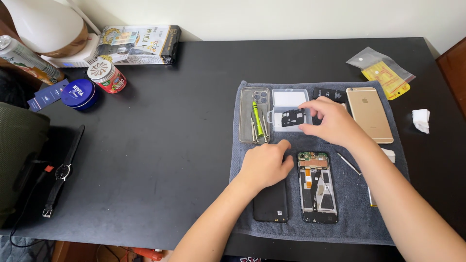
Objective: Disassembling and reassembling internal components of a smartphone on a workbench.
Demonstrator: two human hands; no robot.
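Observation:
My right hand (332,121) reaches over a small clear plastic box (287,99) and pinches a black phone shield part (293,117) above its tray. My left hand (266,164) rests as a loose fist on the grey towel (242,194), over the top of a black phone back cover (271,203). An opened phone (318,187) with bare circuit board lies just right of that hand. A clear phone case (249,104) holds a green-handled screwdriver (257,125) and several metal tools.
A gold phone (370,112) lies face down at the towel's right, a thin metal pick (345,160) by my right wrist. A plastic bag (383,72), a tissue (421,119), a wristwatch (62,172), a blue tin (77,93), a small jar (107,75) and a box (138,44) sit on the black desk (160,145).

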